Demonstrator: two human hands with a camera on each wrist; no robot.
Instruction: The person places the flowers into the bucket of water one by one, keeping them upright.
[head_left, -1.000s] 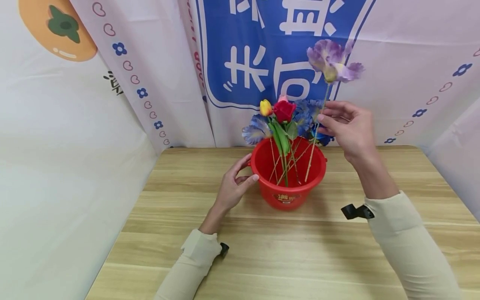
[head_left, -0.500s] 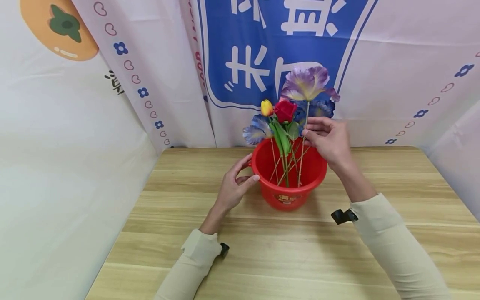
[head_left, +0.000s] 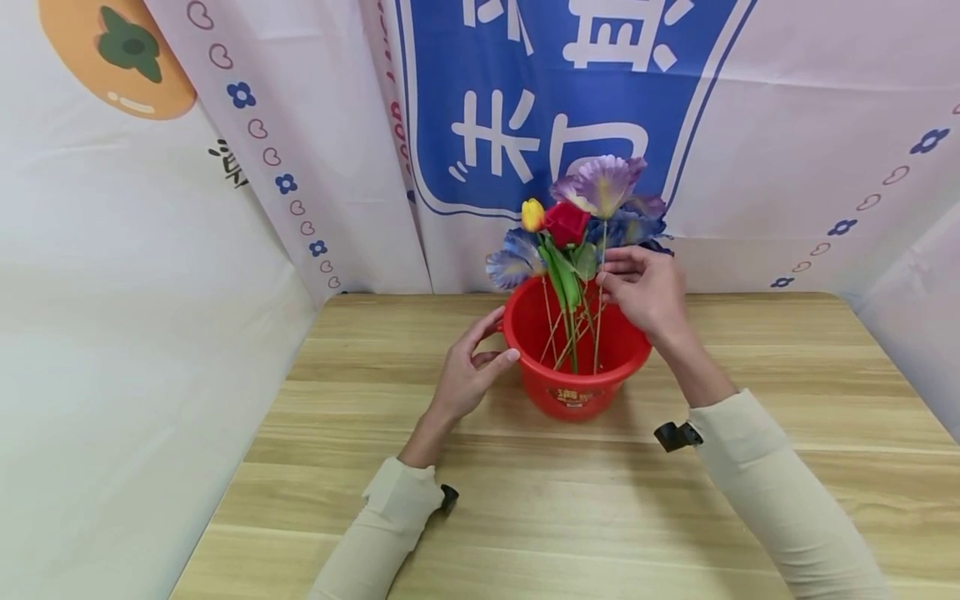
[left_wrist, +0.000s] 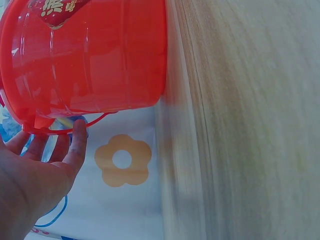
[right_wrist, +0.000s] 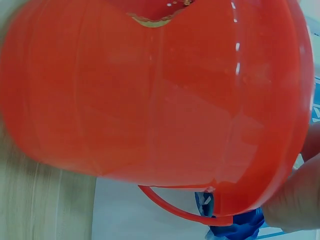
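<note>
A purple artificial flower (head_left: 602,185) stands upright on a thin stem, which my right hand (head_left: 649,290) pinches between thumb and fingers above the bucket's far right rim. The stem's lower end is inside the red bucket (head_left: 536,387). My left hand (head_left: 463,375) rests against the bucket's left side. In the left wrist view, its fingers (left_wrist: 77,145) reach out to the bucket's handle (left_wrist: 97,119) and rim. Inside the bucket lean a yellow tulip (head_left: 532,215), a red rose (head_left: 567,223) and blue flowers (head_left: 516,260). In the right wrist view, the bucket mostly hides my fingertips.
The bucket stands near the back of the wooden table (head_left: 540,508). Behind it hangs a white cloth with a blue printed panel (head_left: 465,92). Another printed cloth (head_left: 135,250) covers the left side.
My right hand has moved left and down with the purple flower, bringing its bloom close to the others and its stem toward the group. My left hand has stayed in place.
</note>
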